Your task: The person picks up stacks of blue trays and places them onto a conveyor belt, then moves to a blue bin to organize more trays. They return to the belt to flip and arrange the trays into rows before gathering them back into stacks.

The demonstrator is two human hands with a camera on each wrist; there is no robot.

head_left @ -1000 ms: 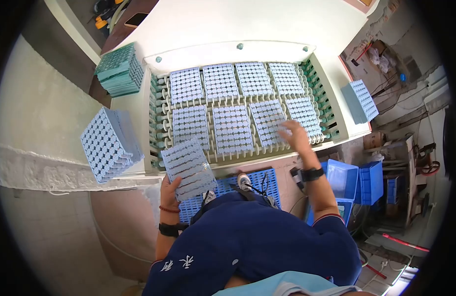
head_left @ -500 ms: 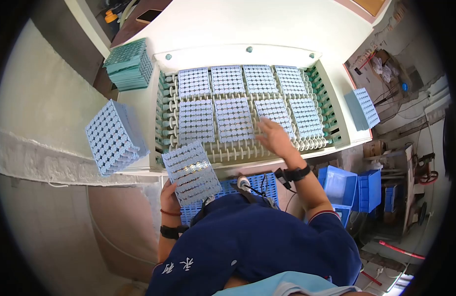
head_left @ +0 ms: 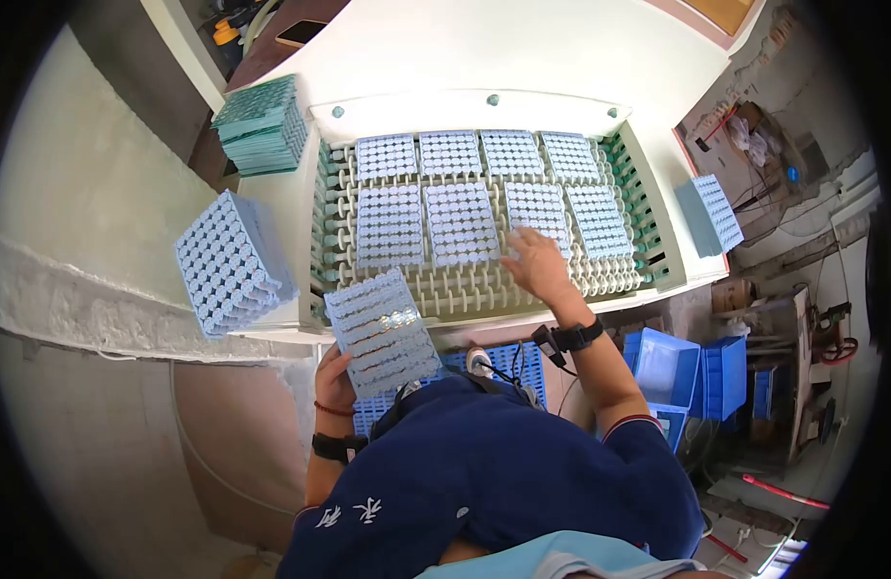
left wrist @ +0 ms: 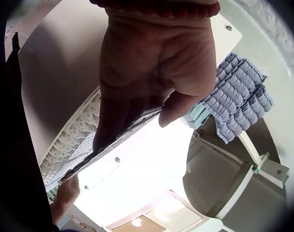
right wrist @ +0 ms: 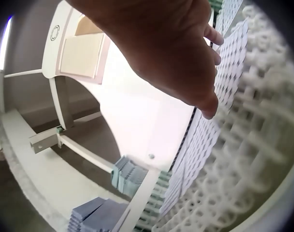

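Note:
My left hand point(head_left: 335, 378) grips a light-blue panel of joined round discs point(head_left: 383, 333) by its near-left corner, thumb on top and fingers beneath. Edge-on, this panel point(left wrist: 122, 137) looks thin in the left wrist view. My right hand point(head_left: 539, 265) hovers at the near edge of the third front-row panel point(head_left: 535, 207), fingers loosely extended and nothing in them. In the right wrist view its fingertips point(right wrist: 210, 108) overlap the pale panels point(right wrist: 205, 133). Two rows of such panels lie flat on the white roller conveyor point(head_left: 455, 289), with bare rollers along its near side.
A stack of blue panels point(head_left: 223, 265) leans on the left ledge, with a green stack point(head_left: 260, 130) behind it. Another blue stack point(head_left: 708, 214) stands on the right ledge. Blue bins point(head_left: 667, 367) sit at lower right. Underfoot is a blue slatted mat point(head_left: 518, 362).
Both rows of panels have travelled away from me along the rollers, baring more rollers in front. My right hand has shifted left from beside the fourth panel. The left hand keeps its panel.

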